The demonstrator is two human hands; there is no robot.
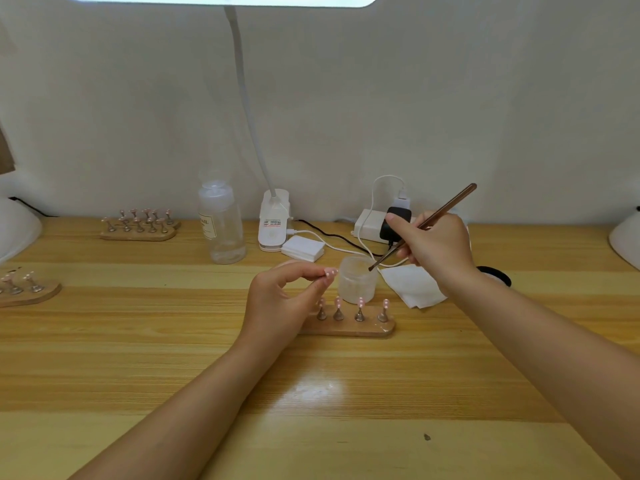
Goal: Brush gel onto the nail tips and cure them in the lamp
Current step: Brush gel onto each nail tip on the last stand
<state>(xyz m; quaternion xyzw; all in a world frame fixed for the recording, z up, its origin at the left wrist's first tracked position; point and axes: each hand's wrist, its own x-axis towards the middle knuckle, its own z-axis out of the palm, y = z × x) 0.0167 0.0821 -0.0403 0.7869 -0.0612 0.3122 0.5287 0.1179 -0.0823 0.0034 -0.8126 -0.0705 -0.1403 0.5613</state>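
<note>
My left hand (280,299) pinches a pink nail tip with white dots (330,272) on its small stand, lifted above the left end of a wooden holder (349,329). Several more pink tips on metal stands (360,310) stay on that holder. My right hand (436,247) grips a thin brown brush (426,225); its tip reaches the rim of an open frosted gel jar (358,278) just behind the holder.
A white wipe (412,285) lies right of the jar, with a black lid (495,273) behind my wrist. A clear bottle (221,226), desk lamp base (273,220), pad stack (303,248), charger and cables stand behind. Other tip holders (138,225) (24,289) sit left; white domed objects (17,230) (627,237) at both edges.
</note>
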